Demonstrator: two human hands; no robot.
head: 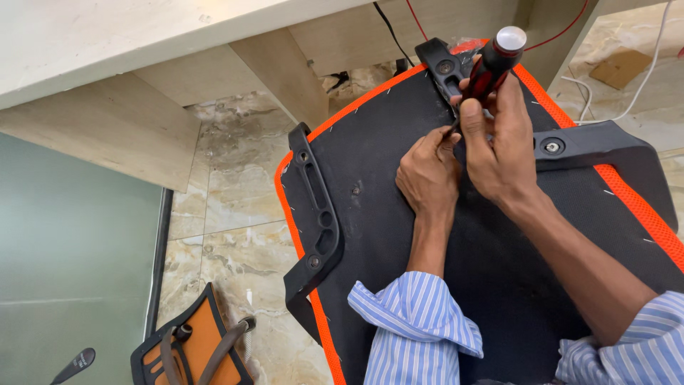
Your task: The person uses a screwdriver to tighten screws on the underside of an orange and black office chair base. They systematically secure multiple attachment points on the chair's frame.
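Fingers of the right hand (pixel 499 135) are wrapped tightly around the red-and-black handle of a screwdriver (pixel 491 64), whose silver cap points up and away. The shaft is angled down towards the underside of an upturned chair seat (pixel 399 235), black with an orange mesh edge. The left hand (pixel 429 175) is pinched narrowly at the screwdriver's tip, thumb and forefinger closed as if on a small screw, though the screw itself cannot be made out. Both hands are set at the middle of the seat's far half.

Around them, three black plastic brackets are seen on the seat: a long slotted one (pixel 317 214) along the left edge, one (pixel 438 64) at the far edge, one (pixel 598 142) at the right with a bolt head showing. The work is judged to be partway done; fastening at the centre appears unfinished. A separate chair part (pixel 192 349) lies on the marble floor (pixel 228 214), beside a pale wooden desk (pixel 107 43).
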